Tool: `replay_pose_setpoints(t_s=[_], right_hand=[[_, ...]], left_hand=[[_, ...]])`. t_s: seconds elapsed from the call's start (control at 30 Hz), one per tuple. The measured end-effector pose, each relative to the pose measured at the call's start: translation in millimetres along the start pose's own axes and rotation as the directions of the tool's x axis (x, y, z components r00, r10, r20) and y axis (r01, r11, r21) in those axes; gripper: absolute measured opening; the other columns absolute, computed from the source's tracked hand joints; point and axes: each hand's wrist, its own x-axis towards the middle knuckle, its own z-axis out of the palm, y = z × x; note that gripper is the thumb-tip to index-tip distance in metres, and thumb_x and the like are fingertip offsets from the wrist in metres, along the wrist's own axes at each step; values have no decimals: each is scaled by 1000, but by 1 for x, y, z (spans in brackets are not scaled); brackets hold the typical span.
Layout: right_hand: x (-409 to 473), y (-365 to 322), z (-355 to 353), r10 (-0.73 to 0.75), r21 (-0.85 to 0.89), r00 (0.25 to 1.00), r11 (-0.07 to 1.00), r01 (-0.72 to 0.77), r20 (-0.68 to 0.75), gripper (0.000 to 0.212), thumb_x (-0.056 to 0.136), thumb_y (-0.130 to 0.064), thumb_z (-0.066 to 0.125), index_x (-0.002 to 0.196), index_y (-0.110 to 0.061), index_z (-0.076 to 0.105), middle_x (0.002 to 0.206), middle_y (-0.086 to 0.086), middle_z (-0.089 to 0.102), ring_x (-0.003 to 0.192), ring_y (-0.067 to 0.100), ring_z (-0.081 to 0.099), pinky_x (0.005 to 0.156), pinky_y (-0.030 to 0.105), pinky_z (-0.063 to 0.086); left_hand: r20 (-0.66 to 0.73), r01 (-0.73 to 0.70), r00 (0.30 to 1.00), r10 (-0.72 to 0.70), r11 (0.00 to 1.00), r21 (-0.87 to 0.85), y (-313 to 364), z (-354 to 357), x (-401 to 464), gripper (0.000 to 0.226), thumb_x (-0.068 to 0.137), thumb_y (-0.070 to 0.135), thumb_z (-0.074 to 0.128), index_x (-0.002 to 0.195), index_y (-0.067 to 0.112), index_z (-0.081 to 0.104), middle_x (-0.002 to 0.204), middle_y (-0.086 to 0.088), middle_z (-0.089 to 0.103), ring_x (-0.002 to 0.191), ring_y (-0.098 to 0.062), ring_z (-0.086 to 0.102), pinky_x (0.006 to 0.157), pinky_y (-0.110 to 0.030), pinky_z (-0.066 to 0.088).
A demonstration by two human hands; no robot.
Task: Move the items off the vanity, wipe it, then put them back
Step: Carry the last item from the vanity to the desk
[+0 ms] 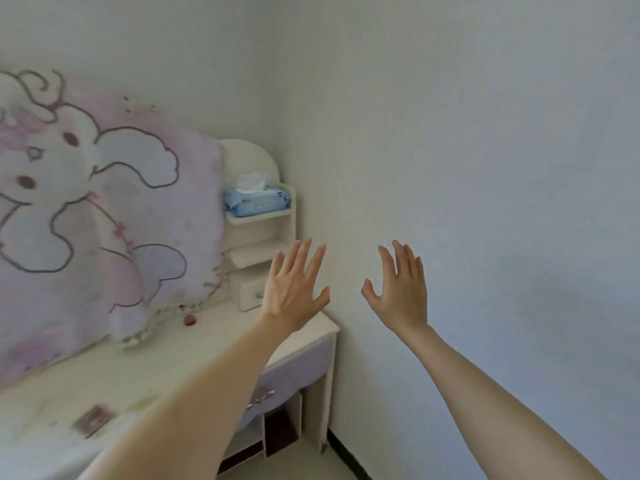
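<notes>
Both arms reach forward with nothing in either hand. The left hand [294,289] is raised with its back to the camera, fingers [304,258] spread wide, in front of the right end of the vanity bench [145,372]. The right hand [401,289] is held up to its right, in front of the bare wall [485,168], its fingers wide too and well apart from the left hand.

The white bench runs from near left to far right. On its top lie a small dark rectangular item [94,420] at the near left and a small red round item [189,320] farther back, near the edge of the draped cloth; what either one is cannot be told. A pink cloth with a rabbit print [97,216] hangs over the back of the bench, covering the left part of the scene. At the far right end stands a small white shelf unit [263,237] with a little drawer [252,295] at its base. A blue pack of wet wipes [258,201] lies on its upper shelf. Below the benchtop is a lilac drawer front [294,372] with a bow-shaped handle [260,399].
</notes>
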Motion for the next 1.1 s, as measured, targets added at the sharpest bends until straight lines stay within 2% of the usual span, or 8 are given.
replay_pose_setpoints(t_s=[0.2,0.37,0.5,0.6,0.77,0.9,1.0,1.1], right_hand=[[43,-103,104,-233,212,970,953,215,64,60,78,-41,40,125,-6,49,134,22,47,126,41,40,104,51,32],[73,-176,177,-392,381,915,864,330,96,58,77,-40,42,125,-8,44,129,22,50,122,42,42,100,53,37],[82,-221,230,-507,464,850,792,396,140,60,77,-41,41,125,-6,49,135,21,47,128,40,39,105,49,32],[77,-252,265,-584,534,795,730,426,165,60,75,-37,41,123,-4,52,133,22,48,125,40,42,102,52,37],[47,-300,321,-677,629,697,654,421,236,62,75,-37,37,124,-2,52,132,19,49,126,39,41,103,50,36],[19,-336,369,-738,660,615,612,436,278,61,75,-38,38,124,-4,52,130,18,51,123,38,44,101,50,38],[3,-360,405,-770,671,563,590,449,301,58,77,-35,43,126,-5,51,131,18,51,123,38,43,102,49,37],[-12,-372,440,-785,658,504,597,460,361,57,79,-29,53,130,-4,48,137,20,45,129,38,38,107,48,31]], left_hand=[[98,252,958,-270,954,163,-115,11,-46,72,80,53,32,139,12,38,140,-17,43,126,-34,43,101,-52,36],[58,416,893,-447,866,277,-186,26,-73,73,77,49,56,138,11,41,139,-17,44,125,-34,44,100,-52,37],[57,563,791,-609,761,321,-219,37,-102,70,81,51,36,139,12,40,139,-16,44,126,-33,43,101,-51,37],[66,658,699,-712,677,331,-238,50,-134,69,80,50,37,139,13,37,138,-16,45,126,-32,45,100,-52,37],[133,764,525,-841,534,362,-259,84,-199,71,81,51,31,141,13,35,142,-15,41,129,-33,41,103,-51,33],[200,805,409,-891,455,382,-278,112,-239,76,81,53,23,147,17,20,152,-12,23,139,-30,23,112,-46,17],[223,830,354,-908,415,373,-297,131,-266,77,81,54,22,147,14,21,153,-12,22,140,-30,22,112,-45,16],[319,832,308,-896,416,366,-312,151,-292,75,86,55,23,148,13,17,155,-11,14,142,-29,13,113,-44,11]])
